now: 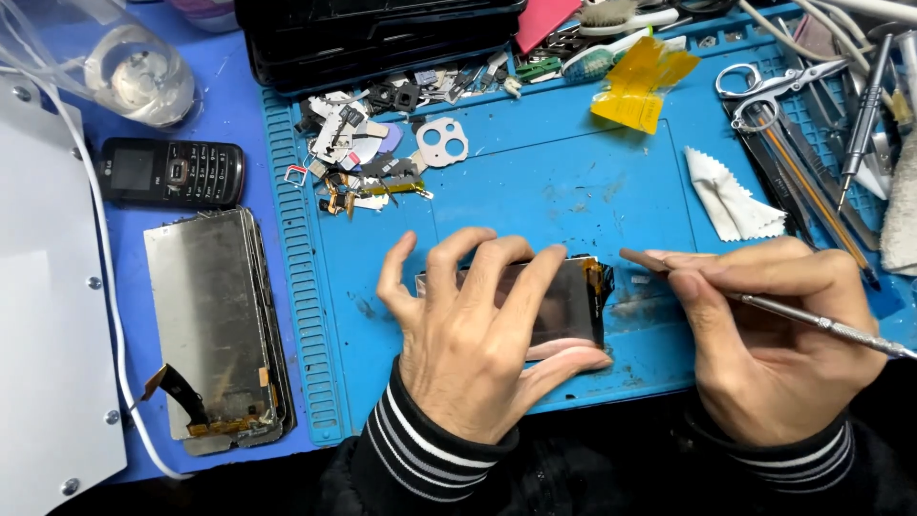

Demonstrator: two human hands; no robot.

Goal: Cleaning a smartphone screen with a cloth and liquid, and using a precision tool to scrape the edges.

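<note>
My left hand (468, 334) lies flat with the fingers spread on a dark phone screen panel (564, 301), and it presses the panel down on the blue repair mat (573, 191); my thumb runs along the near edge of the panel. My right hand (774, 334) is closed around a thin metal pry tool (821, 320), held like a pen, and the flat tip of the tool is just beside the right edge of the panel, where I see some orange residue. I cannot tell if the tip really touches the edge. The two hands are apart, with the right end of the panel between them. Far beyond my right hand there is a white cloth (731, 201) with a zigzag edge, and more to the right lie scissors (769, 86) and other slim tools. Beyond my left hand there is a pile of small phone parts (368, 153), with a pale camera frame (441, 141) next to it, and further away a crumpled piece of yellow tape (640, 81). To the left of my left hand, off the mat on the tabletop (229, 105), rests a stack of old screen assemblies (215, 330), and behind it a small black keypad phone (172, 172).
</note>
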